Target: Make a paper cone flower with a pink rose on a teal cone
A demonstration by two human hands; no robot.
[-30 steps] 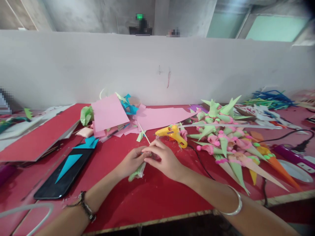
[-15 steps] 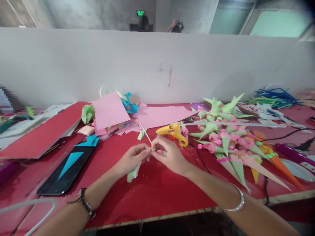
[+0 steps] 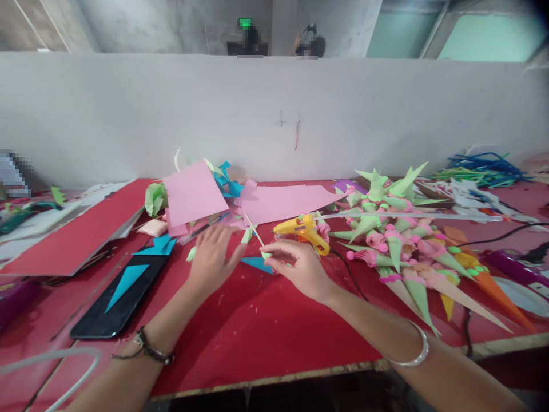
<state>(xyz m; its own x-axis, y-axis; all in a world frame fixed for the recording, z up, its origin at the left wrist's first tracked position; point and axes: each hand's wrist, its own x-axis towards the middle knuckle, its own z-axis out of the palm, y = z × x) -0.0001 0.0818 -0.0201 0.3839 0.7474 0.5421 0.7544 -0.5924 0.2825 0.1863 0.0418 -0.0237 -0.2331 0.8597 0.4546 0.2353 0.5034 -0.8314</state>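
Observation:
My right hand [image 3: 299,268] is pinched on the lower end of a thin stick [image 3: 253,228] that slants up and to the left, with a bit of pale green paper at the fingertips. My left hand [image 3: 212,257] has its fingers stretched forward toward the pink paper sheets [image 3: 195,194] and holds nothing that I can see. A blue paper cone [image 3: 257,262] lies on the red table [image 3: 266,332] between the two hands. A yellow glue gun [image 3: 303,230] rests just beyond my right hand.
A heap of green, pink and orange paper cones [image 3: 398,240] fills the right side. A black phone [image 3: 115,297] with blue paper triangles lies at left, beside a red board [image 3: 72,234]. Black cables [image 3: 497,234] run at right. A white partition [image 3: 274,114] stands behind.
My left hand let go of the green piece by the stick and reached forward and left toward the pink paper. A blue cone now shows between the hands. My right hand stayed on the stick.

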